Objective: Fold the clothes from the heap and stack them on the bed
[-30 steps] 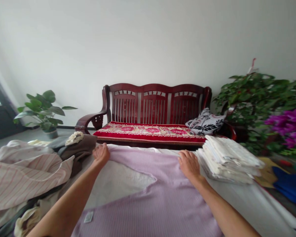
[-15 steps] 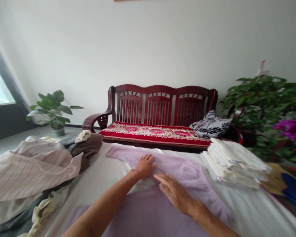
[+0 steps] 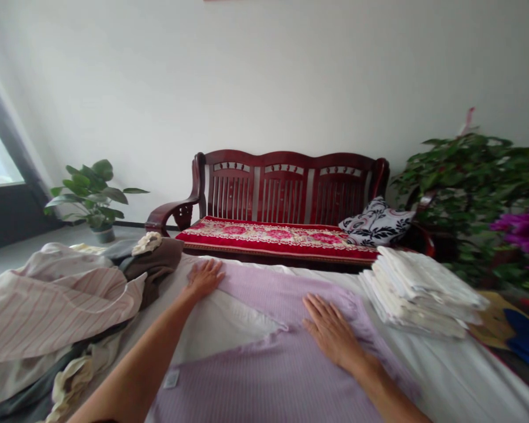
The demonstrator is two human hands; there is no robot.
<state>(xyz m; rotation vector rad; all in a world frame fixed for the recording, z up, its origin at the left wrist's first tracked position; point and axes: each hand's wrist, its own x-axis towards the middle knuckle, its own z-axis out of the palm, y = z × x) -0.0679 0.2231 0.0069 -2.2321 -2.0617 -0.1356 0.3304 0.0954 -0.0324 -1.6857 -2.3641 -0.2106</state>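
Note:
A lilac ribbed garment (image 3: 255, 382) lies spread over the white-covered table (image 3: 445, 376). Its far strip runs from left to right, and a V-shaped gap shows white cloth between that strip and the near part. My left hand (image 3: 206, 278) rests flat on the left end of the far strip, fingers spread. On the right part of the garment, near its gathered edge, my right hand (image 3: 330, 329) lies palm down with fingers stretched out. A small white label (image 3: 171, 379) shows at the garment's near left edge.
Rumpled clothes (image 3: 62, 299), some striped, heap up at the left. A stack of folded white cloths (image 3: 423, 291) stands at the right. Behind the table is a wooden bench (image 3: 282, 188) with a patterned cushion (image 3: 377, 223); potted plants (image 3: 94, 194) flank it.
My left hand has slid left and away to the far strip's end. My right hand has moved right. The hands are now wide apart, and the V-shaped gap shows more fully.

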